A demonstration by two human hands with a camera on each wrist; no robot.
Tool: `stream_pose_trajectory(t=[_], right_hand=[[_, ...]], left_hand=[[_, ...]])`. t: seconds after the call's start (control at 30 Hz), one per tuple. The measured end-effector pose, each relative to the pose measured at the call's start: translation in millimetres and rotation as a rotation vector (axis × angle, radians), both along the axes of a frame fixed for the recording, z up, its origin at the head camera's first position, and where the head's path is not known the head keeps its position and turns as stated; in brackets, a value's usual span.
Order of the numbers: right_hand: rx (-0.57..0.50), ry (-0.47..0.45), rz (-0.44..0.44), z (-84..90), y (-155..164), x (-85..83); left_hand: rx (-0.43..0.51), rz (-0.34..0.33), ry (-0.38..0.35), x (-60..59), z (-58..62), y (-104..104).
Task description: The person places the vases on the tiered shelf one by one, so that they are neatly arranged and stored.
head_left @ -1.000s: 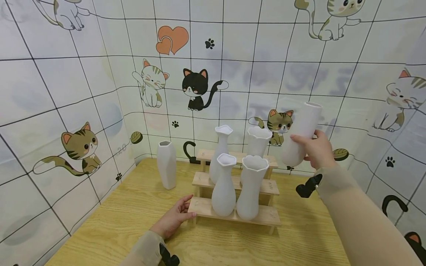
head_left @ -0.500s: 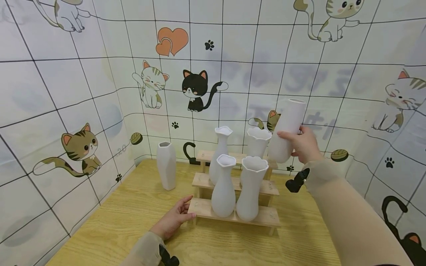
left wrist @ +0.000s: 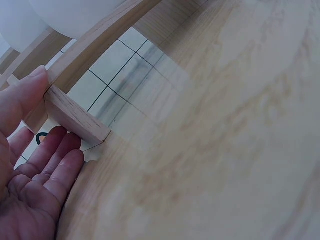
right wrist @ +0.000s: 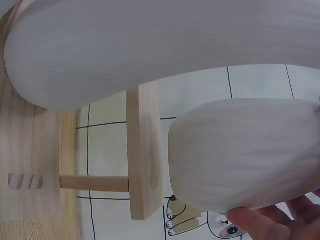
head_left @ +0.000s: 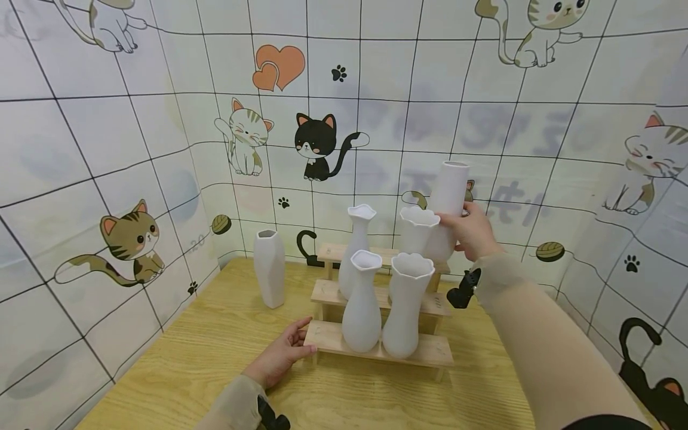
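Observation:
My right hand (head_left: 474, 232) grips a smooth white vase (head_left: 450, 190) by its middle, upright at the right end of the stand's top step. In the right wrist view a narrow gap shows between the vase's rounded base (right wrist: 240, 150) and the top board (right wrist: 145, 160). My left hand (head_left: 280, 353) holds the left end of the wooden three-step stand (head_left: 328, 334), its thumb (left wrist: 30, 95) on the board and fingers by the leg. White vases with wavy rims stand on the steps: two on the bottom (head_left: 361, 310) (head_left: 403, 316), two behind (head_left: 355, 239) (head_left: 416, 230).
A faceted white vase (head_left: 269, 269) stands on the wood-grain table (head_left: 215, 358), left of the stand. Close behind the stand rises a tiled-pattern wall (head_left: 376, 131) with cat drawings.
My right hand has carried the smooth vase leftward to the top step's right end, turning it from tilted to upright. My left hand has stayed at the stand.

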State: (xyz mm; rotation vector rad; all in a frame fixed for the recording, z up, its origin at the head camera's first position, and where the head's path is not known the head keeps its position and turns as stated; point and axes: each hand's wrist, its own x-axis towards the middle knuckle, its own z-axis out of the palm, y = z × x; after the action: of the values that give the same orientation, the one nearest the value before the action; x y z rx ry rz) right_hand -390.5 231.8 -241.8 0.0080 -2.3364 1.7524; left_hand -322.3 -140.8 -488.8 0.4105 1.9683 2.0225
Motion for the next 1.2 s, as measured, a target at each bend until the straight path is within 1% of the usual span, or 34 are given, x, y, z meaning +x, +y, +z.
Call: stream_pose_trajectory(t=[0.17, 0.37, 0.67, 0.73, 0.97, 1.2], right_hand=[[0.007, 0.011, 0.003, -3.5, -6, -2.6], [0.007, 0.01, -0.003, -6.9, -12, -7.1], [0.019, 0.003, 0.011, -10.9, -15, -9.6], [0.013, 0.002, 0.016, -10.9, -16, -10.0], [-0.004, -0.011, 0.029, -12.8, -18, -13.8], [0.012, -0.002, 0.038, -15.6, -18, -17.5]], left_hand=[[-0.002, 0.001, 0.015, -1.0, -3.4, -1], [0.004, -0.005, 0.021, -1.5, -3.5, 0], [0.045, -0.022, 0.004, 4.8, 8.1, 1], [0.044, -0.02, 0.004, 3.7, 6.2, 1], [0.01, -0.008, 0.032, -3.2, -6.7, -1], [0.004, -0.002, 0.024, -4.2, -8.0, -1]])
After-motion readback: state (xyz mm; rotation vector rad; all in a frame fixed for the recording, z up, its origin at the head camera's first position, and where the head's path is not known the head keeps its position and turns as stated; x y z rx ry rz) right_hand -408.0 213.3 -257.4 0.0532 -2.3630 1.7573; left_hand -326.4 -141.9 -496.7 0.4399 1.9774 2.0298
